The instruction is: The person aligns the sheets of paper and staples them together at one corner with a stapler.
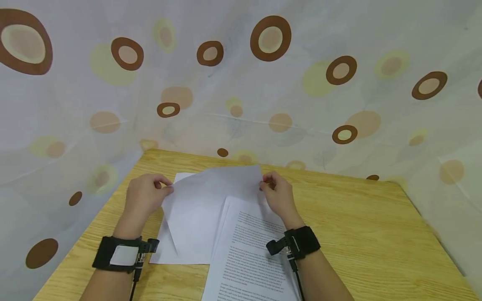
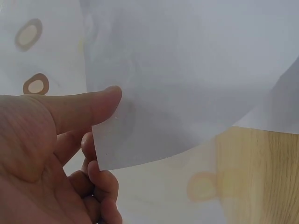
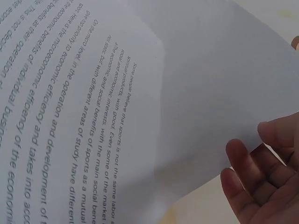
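Between my two hands a blank white sheet of paper (image 1: 205,205) is held up by its far edge, its surface bowed. My left hand (image 1: 146,193) pinches the sheet's left corner; in the left wrist view the thumb (image 2: 105,103) lies over the paper with the fingers behind it. The right corner is pinched by my right hand (image 1: 278,193), seen at the right of the right wrist view. Under the raised sheet lies another white sheet (image 1: 162,251) on the table. A stack of printed pages (image 1: 252,259) overlaps the lower right of the blank sheet, below my right forearm.
A wooden table (image 1: 361,234) spreads to the right of the papers. Behind and on both sides hangs a white curtain (image 1: 241,83) with brown and yellow circles. Black straps with small cameras (image 1: 301,242) sit on both wrists, their cables trailing along the forearms.
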Tool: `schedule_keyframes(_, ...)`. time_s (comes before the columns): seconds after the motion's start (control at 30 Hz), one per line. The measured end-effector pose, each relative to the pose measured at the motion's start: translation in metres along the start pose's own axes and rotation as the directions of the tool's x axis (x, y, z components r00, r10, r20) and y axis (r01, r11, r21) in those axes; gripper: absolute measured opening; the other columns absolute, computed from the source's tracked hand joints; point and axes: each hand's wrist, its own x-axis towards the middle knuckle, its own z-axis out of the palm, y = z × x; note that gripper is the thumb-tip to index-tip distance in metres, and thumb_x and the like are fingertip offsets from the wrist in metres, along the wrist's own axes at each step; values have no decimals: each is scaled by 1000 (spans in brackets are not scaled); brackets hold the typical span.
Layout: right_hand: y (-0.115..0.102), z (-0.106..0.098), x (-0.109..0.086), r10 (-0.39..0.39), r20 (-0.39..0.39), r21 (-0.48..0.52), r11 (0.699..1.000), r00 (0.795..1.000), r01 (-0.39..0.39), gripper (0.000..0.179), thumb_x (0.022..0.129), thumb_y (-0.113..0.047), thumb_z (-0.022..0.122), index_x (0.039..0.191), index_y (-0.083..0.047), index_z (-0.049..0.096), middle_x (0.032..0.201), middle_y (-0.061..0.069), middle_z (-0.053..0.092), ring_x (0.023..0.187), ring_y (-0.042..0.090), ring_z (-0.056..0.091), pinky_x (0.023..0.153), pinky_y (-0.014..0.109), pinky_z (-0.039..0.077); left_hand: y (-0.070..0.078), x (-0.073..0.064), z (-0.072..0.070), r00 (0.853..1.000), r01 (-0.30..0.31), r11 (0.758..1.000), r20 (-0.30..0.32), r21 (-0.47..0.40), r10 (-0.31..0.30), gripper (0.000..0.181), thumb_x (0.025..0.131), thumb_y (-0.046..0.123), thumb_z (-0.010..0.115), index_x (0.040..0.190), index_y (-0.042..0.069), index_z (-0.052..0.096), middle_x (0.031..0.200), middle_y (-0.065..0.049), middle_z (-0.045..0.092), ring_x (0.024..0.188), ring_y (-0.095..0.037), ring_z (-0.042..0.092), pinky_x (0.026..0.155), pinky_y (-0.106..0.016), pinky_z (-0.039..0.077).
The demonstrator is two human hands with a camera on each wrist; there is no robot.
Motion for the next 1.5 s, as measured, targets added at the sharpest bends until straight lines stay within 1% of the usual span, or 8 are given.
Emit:
schedule_keyframes(0.23,-3,-7,-1,-57,-45,32,998,997,59,7,102,-10,64,107,-6,65,96,11,74,88,25,66,76,31,49,5,-1,1,994,-21,1000,-108,-11,20,18,95,23,74,100,8,82,63,-5,61,53,-20,50,57,-32,35)
schedule_keyframes(0.5,-11,-13,-4,-102,-85,113,987,991,111,6,101,-9,66,105,-5,66,104,12,75,97,26,69,83,34,53,8,-3,3,983,-26,993,-183,-112,5,30,103,31,65,111,7,80,100,-16,79,79,-30,71,62,-31,47)
schedule_keyframes(0.67,-13,-16,-6,-148,-102,170,972,984,164,5,101,-9,67,104,-4,69,103,12,74,96,21,67,86,26,53,7,-2,2,981,10,983,-190,-184,-46,39,106,41,59,110,8,81,102,-18,79,74,-29,73,53,-29,45)
schedule_keyframes(0.87,-14,-18,-8,-224,-174,274,924,959,266,23,106,-16,62,99,3,71,98,19,74,93,11,67,87,18,51,9,-2,0,973,13,967,-221,-255,-72,31,104,33,65,106,6,81,96,-17,80,79,-31,78,50,-26,44)
schedule_keyframes(1.03,-18,-21,-10,-252,-286,279,901,925,331,24,105,-14,61,95,4,72,97,21,76,87,7,67,81,16,52,14,-3,-3,967,23,958,-236,-287,-94,26,99,31,72,104,7,81,91,-16,80,67,-15,71,52,-26,44)
schedule_keyframes(1.17,-20,-24,-9,-243,-336,291,892,910,346,15,101,-9,66,98,5,71,96,22,76,79,6,66,72,16,52,18,-4,-5,965,18,953,-244,-304,-96,24,97,30,76,103,7,81,90,-15,79,65,-7,66,55,-25,47)
schedule_keyframes(1.37,-22,-29,-10,-170,-371,369,875,913,313,9,94,0,72,100,7,69,98,19,68,84,9,65,77,18,54,23,-8,-5,971,36,945,-213,-326,-110,20,95,25,78,99,6,77,91,-15,79,78,-21,70,63,-25,48)
schedule_keyframes(1.5,-26,-33,-12,-108,-376,456,843,921,285,9,92,5,71,100,1,68,100,11,65,90,14,68,82,21,57,27,-9,-6,968,50,932,-212,-358,-133,20,94,23,79,99,5,74,91,-15,78,79,-19,69,66,-22,49)
